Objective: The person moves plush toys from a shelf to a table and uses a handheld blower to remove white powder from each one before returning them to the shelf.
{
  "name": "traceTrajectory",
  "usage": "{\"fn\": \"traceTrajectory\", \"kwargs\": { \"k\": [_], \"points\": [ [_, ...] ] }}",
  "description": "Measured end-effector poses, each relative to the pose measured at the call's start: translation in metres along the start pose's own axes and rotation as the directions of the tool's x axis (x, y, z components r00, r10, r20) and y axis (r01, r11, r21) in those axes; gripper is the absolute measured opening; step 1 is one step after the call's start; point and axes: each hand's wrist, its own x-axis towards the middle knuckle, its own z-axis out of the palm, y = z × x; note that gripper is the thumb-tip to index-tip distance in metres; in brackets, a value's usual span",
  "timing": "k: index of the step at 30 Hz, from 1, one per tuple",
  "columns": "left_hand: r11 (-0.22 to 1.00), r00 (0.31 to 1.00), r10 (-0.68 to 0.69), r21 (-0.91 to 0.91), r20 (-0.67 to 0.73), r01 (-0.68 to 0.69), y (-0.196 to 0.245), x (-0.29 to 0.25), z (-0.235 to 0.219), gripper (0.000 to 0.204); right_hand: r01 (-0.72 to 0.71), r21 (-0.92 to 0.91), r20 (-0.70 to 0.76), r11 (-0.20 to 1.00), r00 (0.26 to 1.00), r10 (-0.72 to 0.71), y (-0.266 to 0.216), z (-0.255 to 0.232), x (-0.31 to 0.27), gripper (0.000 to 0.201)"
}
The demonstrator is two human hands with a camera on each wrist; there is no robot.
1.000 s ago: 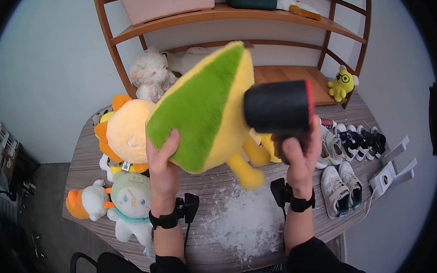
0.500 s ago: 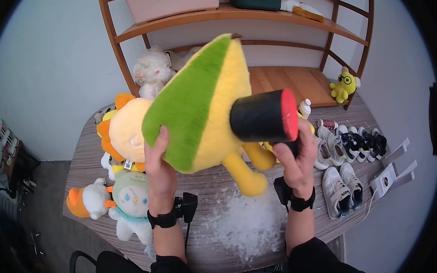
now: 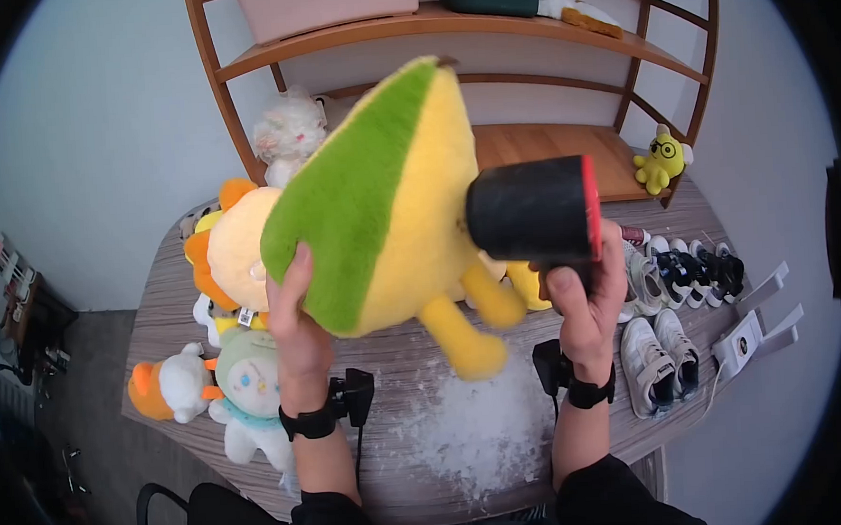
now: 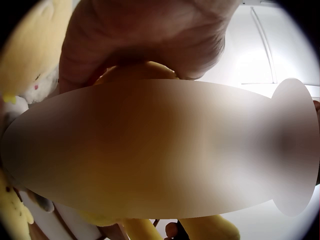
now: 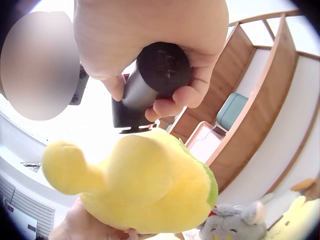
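Note:
My left hand [image 3: 299,331] grips the lower left side of a big plush toy [image 3: 404,216], with its thumb over the green fur. The toy is yellow and green, pointed at the top, and its two yellow legs dangle below. Curled around the handle of a black hair-dryer-shaped device [image 3: 527,211] with a red rear end is my right hand [image 3: 589,306]. Its barrel's front sits right at the toy's yellow side; in the right wrist view the device [image 5: 165,70] overlaps the toy's edge. A large blur covers most of the left wrist view.
White fluff [image 3: 486,430] lies scattered on the table [image 3: 385,492] below the toy. Several plush toys, including a green-hooded one [image 3: 251,376], crowd the left. Shoes [image 3: 659,369] and a white router [image 3: 743,345] stand at right. A wooden shelf [image 3: 567,150] rises behind.
The device first swung left with its red end turned toward the head camera, then moved back right and turned sideways. The plush toy and left hand have shifted slightly left.

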Motion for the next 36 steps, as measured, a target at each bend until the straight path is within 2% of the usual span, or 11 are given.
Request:
{"fn": "traceTrajectory", "kwargs": {
  "k": [7,11,14,17,25,26,29,30,32,33,36],
  "points": [
    [0.996,0.989,-0.091,-0.007,0.12,0.092,0.001,-0.004,-0.003,0.048,-0.053,-0.038,-0.188,0.998,0.981,0.045,0.008,0.001,0.001,0.044],
    [0.998,0.994,-0.058,-0.015,0.093,0.06,0.002,-0.002,0.001,0.048,0.033,-0.063,0.013,0.997,0.999,-0.033,0.005,-0.006,0.001,0.042],
    [0.998,0.998,-0.051,-0.022,0.032,0.052,0.0,0.0,-0.002,0.048,0.251,-0.203,0.108,0.947,0.967,-0.233,0.004,-0.003,0.007,0.042],
    [0.998,0.999,-0.046,-0.053,-0.003,0.046,-0.001,0.002,-0.006,0.047,0.341,-0.233,0.154,0.911,0.938,-0.312,0.002,-0.004,0.009,0.042],
    [0.995,0.998,-0.031,-0.095,-0.062,0.025,-0.001,0.002,-0.004,0.047,0.408,-0.204,0.316,0.89,0.888,-0.334,-0.009,-0.012,0.014,0.044],
    [0.995,0.998,-0.023,-0.1,-0.055,0.018,-0.001,0.002,-0.005,0.046,0.414,-0.205,0.309,0.887,0.887,-0.343,-0.009,-0.011,0.014,0.044],
    [0.993,1.0,-0.01,-0.117,-0.017,0.008,-0.004,0.002,-0.013,0.043,0.388,-0.229,0.124,0.893,0.921,-0.369,-0.003,-0.007,0.008,0.044],
    [0.991,1.0,-0.003,-0.132,0.006,0.004,-0.004,0.002,-0.016,0.042,0.39,-0.224,-0.024,0.893,0.914,-0.405,0.008,-0.003,0.003,0.042],
    [0.991,1.0,0.011,-0.136,0.006,-0.01,-0.007,0.004,-0.018,0.038,0.344,-0.262,-0.106,0.902,0.918,-0.381,0.016,-0.009,0.002,0.043],
    [0.993,1.0,0.013,-0.121,-0.015,-0.015,-0.009,0.004,-0.018,0.036,0.219,-0.152,-0.156,0.964,0.958,-0.242,0.015,-0.009,-0.002,0.045],
    [0.985,0.997,-0.065,-0.159,0.042,0.071,-0.008,0.004,-0.019,0.033,0.138,-0.167,-0.204,0.976,0.964,-0.171,0.011,-0.01,-0.001,0.042]
  ]
}}
